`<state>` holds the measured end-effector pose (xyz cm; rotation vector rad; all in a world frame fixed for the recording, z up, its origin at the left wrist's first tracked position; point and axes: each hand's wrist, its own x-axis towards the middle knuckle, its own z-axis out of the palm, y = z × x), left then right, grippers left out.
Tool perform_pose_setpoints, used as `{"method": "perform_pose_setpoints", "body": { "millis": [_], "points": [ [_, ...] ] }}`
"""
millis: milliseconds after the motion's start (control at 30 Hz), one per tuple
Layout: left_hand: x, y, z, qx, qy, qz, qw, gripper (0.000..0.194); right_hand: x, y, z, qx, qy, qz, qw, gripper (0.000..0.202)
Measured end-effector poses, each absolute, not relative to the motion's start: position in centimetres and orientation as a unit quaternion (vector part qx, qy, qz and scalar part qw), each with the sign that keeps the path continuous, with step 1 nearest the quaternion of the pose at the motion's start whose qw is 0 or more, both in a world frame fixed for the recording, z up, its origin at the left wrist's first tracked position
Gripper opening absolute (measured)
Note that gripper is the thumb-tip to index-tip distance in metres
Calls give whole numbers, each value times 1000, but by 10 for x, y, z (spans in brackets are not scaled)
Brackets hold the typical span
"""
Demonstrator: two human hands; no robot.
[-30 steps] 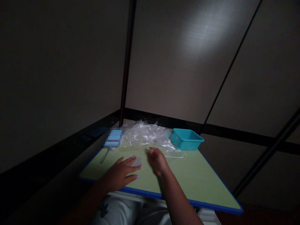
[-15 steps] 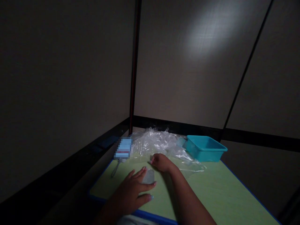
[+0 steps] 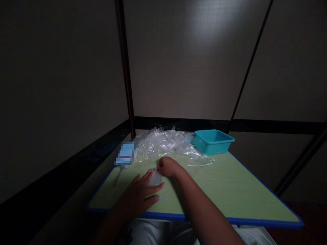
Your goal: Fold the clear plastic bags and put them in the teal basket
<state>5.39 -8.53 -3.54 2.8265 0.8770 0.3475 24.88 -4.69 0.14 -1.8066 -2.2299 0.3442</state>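
A small translucent whitish piece, flat like a sheet or little bag [image 3: 155, 179], lies on the green table near its front edge. My left hand [image 3: 139, 194] rests over its left side, fingers spread and pressing on it. At the piece's far edge is my right hand [image 3: 167, 166], closed in a pinch with its fingertips touching that edge close to the left fingertips. What the pinch holds, if anything, is too small to make out. Just beyond the hands spreads a crumpled heap of clear plastic film [image 3: 163, 144].
A turquoise plastic basin [image 3: 213, 146] stands at the table's back right, beside the film. On the left lies a blurred blue item [image 3: 125, 153] with a looped strap [image 3: 118, 176]. The green table [image 3: 230, 190] has a blue rim, and walls rise behind and left.
My right hand has moved closer to the left fingertips and now meets the piece's far edge. My left hand stays spread on the piece. The view has tilted and shifted, showing more table.
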Motion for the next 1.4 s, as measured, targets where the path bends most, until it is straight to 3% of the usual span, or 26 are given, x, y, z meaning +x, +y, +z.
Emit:
{"method": "perform_pose_setpoints", "body": {
  "millis": [267,433,700,1067,1400],
  "points": [
    [54,-83,-39,945,293,124,69,42,247,-48,1,-610,-759,166,153,22],
    [55,-84,-37,944,303,108,76,42,246,-48,2,-616,-719,268,177,15],
    [54,-85,-35,939,302,123,105,40,242,-48,2,-639,-621,415,183,27],
    [52,-80,-42,942,293,135,90,45,244,-43,-4,-630,-585,469,202,27],
    [47,-75,-43,852,409,229,234,64,250,-45,-2,-602,-572,491,263,25]
  ]
}}
